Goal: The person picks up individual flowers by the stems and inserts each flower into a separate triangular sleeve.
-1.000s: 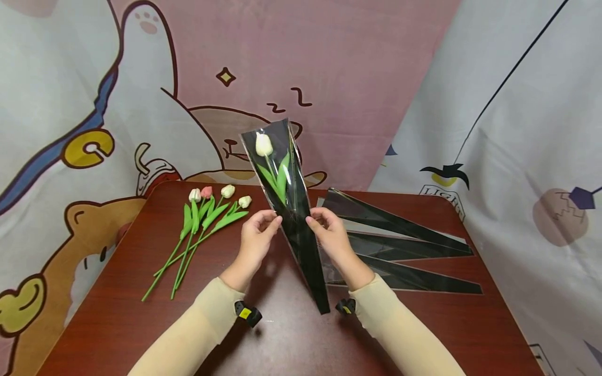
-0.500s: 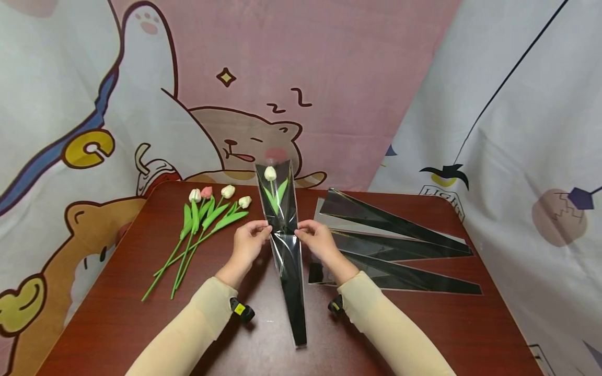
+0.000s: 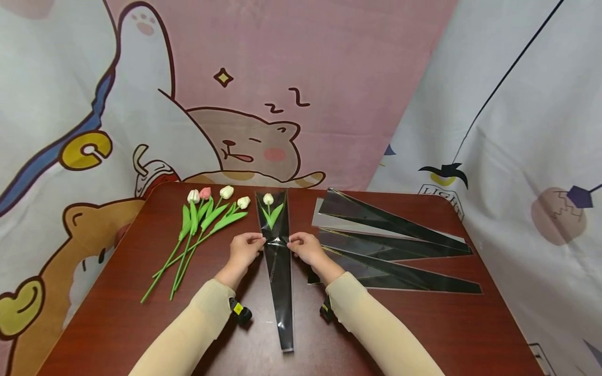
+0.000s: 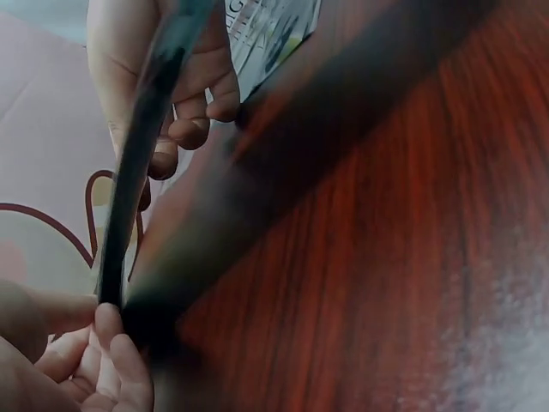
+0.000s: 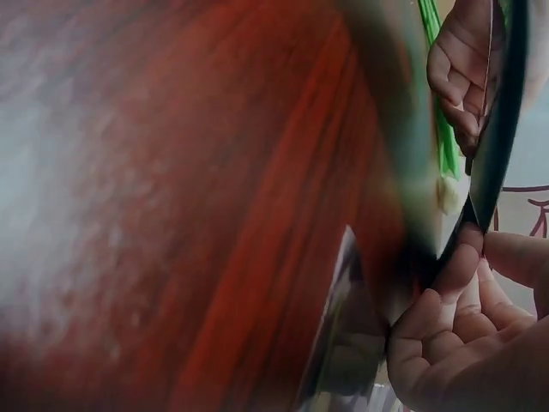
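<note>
In the head view, a long black flower sleeve [image 3: 280,282] with a clear front lies lengthwise between my hands. Inside its wide far end shows a white tulip [image 3: 268,199] with green leaves; the stem is hidden in the dark part. My left hand [image 3: 244,253] pinches the sleeve's left edge between thumb and fingers, while my right hand [image 3: 311,251] pinches the right edge opposite. Seen edge-on in the left wrist view, the sleeve [image 4: 137,172] is slightly above the tabletop, with a dark reflection under it. The right wrist view also shows thumb and finger on the sleeve [image 5: 502,129].
Left on the brown table [image 3: 117,324] lie several loose tulips, including a pink tulip [image 3: 205,193] and a white tulip [image 3: 227,192]. Several flat black sleeves [image 3: 418,274] fan out at the right, partly behind my right hand. A printed cloth [image 3: 352,78] hangs behind the table.
Both hands have lowered the sleeve with the tulip from a raised, tilted position down toward the table. It has swung nearly straight, and its narrow end has moved left and nearer.
</note>
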Available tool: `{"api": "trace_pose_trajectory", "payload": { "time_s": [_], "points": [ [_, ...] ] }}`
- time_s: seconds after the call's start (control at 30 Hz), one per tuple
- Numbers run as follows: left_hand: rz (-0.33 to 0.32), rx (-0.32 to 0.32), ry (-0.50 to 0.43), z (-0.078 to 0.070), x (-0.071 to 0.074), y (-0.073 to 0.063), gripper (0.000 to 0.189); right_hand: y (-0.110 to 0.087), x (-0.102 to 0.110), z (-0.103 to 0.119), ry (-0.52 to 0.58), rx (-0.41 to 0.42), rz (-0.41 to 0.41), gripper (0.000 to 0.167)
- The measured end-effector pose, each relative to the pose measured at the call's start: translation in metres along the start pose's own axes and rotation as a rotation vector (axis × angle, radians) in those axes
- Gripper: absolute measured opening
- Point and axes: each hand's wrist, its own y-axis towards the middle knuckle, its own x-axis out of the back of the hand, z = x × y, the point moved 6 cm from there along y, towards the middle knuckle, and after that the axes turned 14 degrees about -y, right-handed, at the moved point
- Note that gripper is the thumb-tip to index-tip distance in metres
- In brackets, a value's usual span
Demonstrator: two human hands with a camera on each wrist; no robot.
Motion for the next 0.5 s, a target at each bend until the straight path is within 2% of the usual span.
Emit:
{"api": "trace_pose_trajectory", "payload": {
  "time_s": [0.23, 0.33, 0.5],
  "points": [
    [-0.041, 0.055, -0.011, 0.008, 0.005, 0.007, 0.025, 0.010, -0.004, 0.005, -0.024, 0.042, -0.071, 0.028],
    [-0.052, 0.061, -0.019, 0.009, 0.007, 0.010, 0.028, 0.011, -0.004, 0.007, -0.041, 0.061, -0.079, 0.025],
    [-0.069, 0.071, -0.024, 0.008, 0.010, 0.014, 0.033, 0.008, -0.006, 0.017, -0.270, 0.179, -0.058, 0.019]
  ]
}}
